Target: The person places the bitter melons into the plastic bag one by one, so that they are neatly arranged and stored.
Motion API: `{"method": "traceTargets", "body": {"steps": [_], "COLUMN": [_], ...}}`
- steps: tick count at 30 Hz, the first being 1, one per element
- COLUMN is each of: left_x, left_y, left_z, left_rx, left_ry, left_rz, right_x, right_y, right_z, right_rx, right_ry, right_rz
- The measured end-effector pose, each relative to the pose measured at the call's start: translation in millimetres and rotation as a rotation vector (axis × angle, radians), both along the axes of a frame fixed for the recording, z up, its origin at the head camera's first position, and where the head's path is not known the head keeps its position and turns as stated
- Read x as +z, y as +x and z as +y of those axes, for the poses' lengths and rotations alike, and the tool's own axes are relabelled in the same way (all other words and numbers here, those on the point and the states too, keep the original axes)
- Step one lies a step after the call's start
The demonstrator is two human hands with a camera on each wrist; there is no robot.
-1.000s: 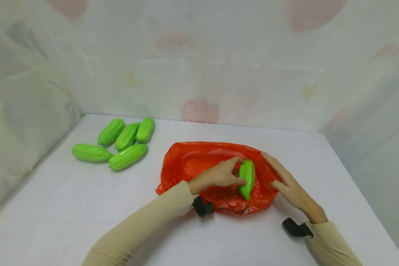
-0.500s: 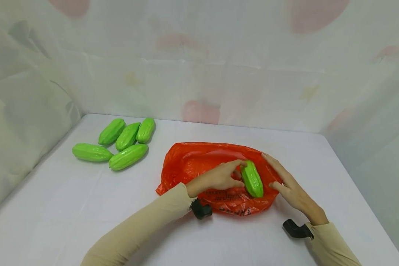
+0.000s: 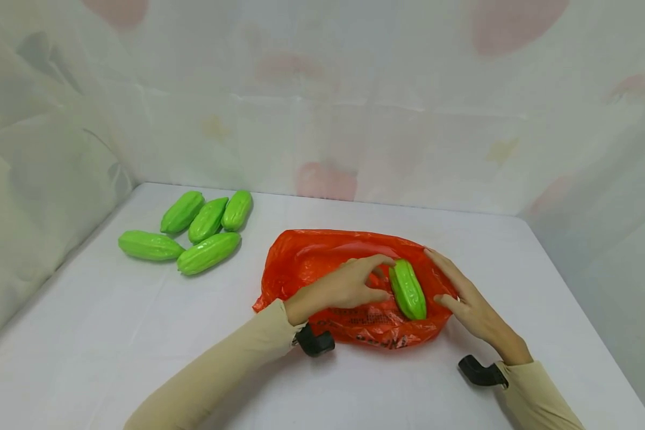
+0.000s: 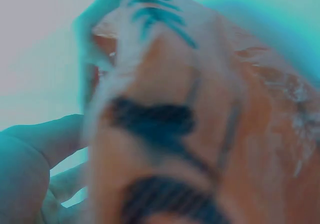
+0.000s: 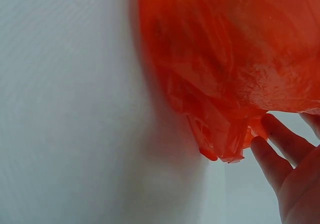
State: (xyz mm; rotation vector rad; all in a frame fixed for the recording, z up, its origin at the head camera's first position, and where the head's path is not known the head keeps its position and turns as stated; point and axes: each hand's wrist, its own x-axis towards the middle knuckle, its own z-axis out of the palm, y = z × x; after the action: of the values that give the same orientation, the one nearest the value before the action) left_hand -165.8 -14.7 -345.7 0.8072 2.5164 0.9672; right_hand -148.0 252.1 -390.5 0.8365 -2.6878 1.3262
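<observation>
A red plastic bag (image 3: 322, 239) lies on the table with its mouth spread wide. Inside, near its right end, rests a bright green ridged bitter melon (image 3: 407, 289), slightly tilted. My left hand (image 3: 349, 283) hovers over the bag, left of the bitter melon, thumb and fingers apart and holding nothing. In the oddly tinted left wrist view, the printed bag wall (image 4: 165, 114) hides much of that hand. My right hand (image 3: 475, 307) is at the bag's right rim, its fingers extended along it; the right wrist view shows fingers (image 5: 287, 139) against the red plastic.
Several more bitter melons (image 3: 208, 253) lie grouped at the back left of the white table (image 3: 86, 346). A pale patterned cloth (image 3: 322, 107) hangs behind the table and along both sides. A black wrist mount (image 3: 314, 340) sits below the left hand, another on the right wrist.
My left hand has let go of the bitter melon and drawn back slightly left. The bitter melon has settled in the bag, its lower end turned right. My right hand stays at the rim.
</observation>
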Motion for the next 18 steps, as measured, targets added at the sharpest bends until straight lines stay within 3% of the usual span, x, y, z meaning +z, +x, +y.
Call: {"method": "traceTargets", "body": {"steps": [10,18], "left_x": [13.3,16.1], "left_y": [11.1,19.5], "left_z": [-22.6,-38.8], "left_rx": [0.036,0.082], "left_ry": [0.136,0.213], "left_rz": [0.01,0.077], "right_x": [1.6,1.4], "right_y": [1.9,2.2], "right_z": [-1.7,-4.4], "right_rx": [-0.035,-0.029], "right_ry": [0.043,0.003], "right_rz": [0.018,0.024]}}
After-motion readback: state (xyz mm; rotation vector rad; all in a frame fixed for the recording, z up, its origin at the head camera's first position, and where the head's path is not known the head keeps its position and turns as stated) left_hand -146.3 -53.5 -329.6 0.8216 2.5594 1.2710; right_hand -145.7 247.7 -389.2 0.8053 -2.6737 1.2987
